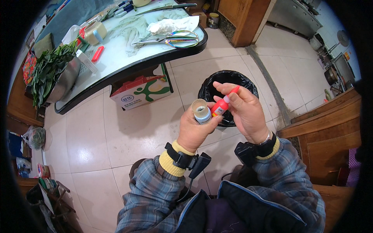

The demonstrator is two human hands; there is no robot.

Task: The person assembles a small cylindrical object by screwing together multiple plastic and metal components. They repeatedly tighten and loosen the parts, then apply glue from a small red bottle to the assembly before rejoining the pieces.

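Note:
My left hand (193,130) grips a small round open-topped container (201,110), beige at the rim and pale blue below, tilted toward me. My right hand (244,112) holds a small red glue bottle (223,104) with a long red nozzle, its base resting against the container. Both hands hover above a black-lined waste bin (210,87) on the tiled floor.
A curved white table with a dark edge (128,70) stands ahead left, carrying scissors (171,39), crumpled paper (167,25), a tape roll (94,32) and a metal bowl of leafy greens (54,73). A cardboard box (142,91) sits under it. Wooden furniture (326,128) lies right.

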